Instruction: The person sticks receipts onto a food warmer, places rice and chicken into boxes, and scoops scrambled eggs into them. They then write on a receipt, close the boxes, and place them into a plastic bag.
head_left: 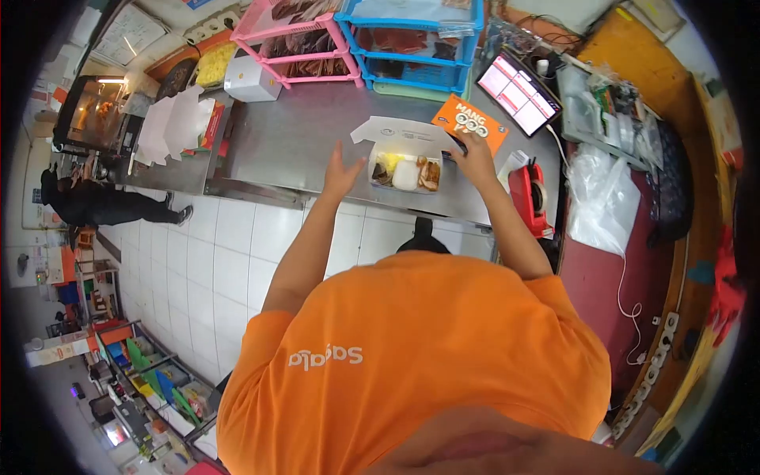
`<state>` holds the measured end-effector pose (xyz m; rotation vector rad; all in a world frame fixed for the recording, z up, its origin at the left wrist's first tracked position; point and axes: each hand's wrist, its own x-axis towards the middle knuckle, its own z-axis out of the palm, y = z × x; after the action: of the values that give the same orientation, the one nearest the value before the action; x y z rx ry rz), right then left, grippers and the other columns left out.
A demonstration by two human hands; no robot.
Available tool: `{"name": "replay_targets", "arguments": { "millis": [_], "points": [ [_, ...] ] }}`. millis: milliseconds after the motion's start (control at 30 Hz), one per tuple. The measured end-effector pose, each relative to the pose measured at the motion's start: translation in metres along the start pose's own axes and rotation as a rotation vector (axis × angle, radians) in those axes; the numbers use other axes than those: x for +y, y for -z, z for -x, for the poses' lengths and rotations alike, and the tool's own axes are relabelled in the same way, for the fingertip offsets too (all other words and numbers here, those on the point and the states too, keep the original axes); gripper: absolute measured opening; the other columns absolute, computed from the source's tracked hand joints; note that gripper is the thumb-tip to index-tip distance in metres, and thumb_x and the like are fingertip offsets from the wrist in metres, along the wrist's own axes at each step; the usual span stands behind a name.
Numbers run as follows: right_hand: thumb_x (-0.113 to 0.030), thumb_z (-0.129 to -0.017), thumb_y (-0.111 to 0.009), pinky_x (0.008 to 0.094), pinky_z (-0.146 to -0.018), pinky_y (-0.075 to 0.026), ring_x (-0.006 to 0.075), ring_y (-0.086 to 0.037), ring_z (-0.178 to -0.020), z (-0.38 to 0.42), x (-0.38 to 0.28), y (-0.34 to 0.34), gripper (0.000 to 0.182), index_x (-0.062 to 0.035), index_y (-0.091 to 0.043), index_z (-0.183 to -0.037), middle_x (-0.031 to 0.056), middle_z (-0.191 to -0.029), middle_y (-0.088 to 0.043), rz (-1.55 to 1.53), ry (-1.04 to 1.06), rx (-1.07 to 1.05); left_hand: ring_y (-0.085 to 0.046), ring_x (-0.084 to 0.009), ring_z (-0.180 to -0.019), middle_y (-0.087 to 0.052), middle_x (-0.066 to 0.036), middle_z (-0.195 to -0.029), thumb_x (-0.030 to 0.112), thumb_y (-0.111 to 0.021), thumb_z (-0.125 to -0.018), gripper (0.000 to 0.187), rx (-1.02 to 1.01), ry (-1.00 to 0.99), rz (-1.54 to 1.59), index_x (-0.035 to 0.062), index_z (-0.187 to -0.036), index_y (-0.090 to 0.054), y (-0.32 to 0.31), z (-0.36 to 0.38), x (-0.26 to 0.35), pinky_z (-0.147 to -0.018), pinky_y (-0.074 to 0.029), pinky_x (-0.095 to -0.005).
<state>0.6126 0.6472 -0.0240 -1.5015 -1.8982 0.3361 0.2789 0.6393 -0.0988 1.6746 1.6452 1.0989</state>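
An open white cardboard food box (411, 131) sits on the metal counter with its lid raised. Inside are a white block of rice (406, 175), brown meat pieces (429, 174), something yellow (389, 161) and a dark portion at the left. My left hand (343, 172) is beside the box's left side, thumb and fingers spread, holding nothing. On the other side, my right hand (476, 161) has its fingers apart, close to the lid's right edge and overlapping the lower part of an orange printed box (473, 121).
Pink (313, 47) and blue (412, 47) stacked baskets stand at the back of the steel counter (277, 142). A lit tablet (518, 93) and red tape dispenser (530, 198) are at right. Another open box (170, 127) lies left. A person in black (103, 204) stands farther left.
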Motion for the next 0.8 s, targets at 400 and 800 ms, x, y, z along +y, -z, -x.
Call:
{"name": "replay_targets", "arguments": {
  "millis": [400,800],
  "points": [
    [-0.019,-0.091,-0.051,0.0332,-0.09,-0.042,0.0277,-0.057,-0.099,-0.019,0.004,-0.056,0.028,0.0037,-0.059,-0.105,0.0179,-0.105,-0.06,-0.351,-0.011,-0.219,-0.048,-0.0193,-0.09,-0.052,-0.008,-0.09,0.016,-0.06,-0.078,0.016,-0.518,0.327,0.64,0.0065,-0.083,-0.048,-0.034,-0.104,-0.023,-0.081,-0.039,-0.0305],
    [0.005,-0.079,-0.043,0.0357,-0.093,-0.041,0.0374,-0.051,-0.11,-0.006,-0.003,-0.052,0.053,-0.0131,-0.046,-0.129,0.0241,-0.122,-0.049,-0.349,-0.366,-0.485,-0.049,-0.0181,-0.111,-0.055,-0.011,-0.121,0.0,-0.042,-0.078,0.05,-1.155,0.449,0.174,0.0084,-0.127,-0.049,0.004,-0.137,0.037,-0.094,-0.035,-0.0253]
  ]
}}
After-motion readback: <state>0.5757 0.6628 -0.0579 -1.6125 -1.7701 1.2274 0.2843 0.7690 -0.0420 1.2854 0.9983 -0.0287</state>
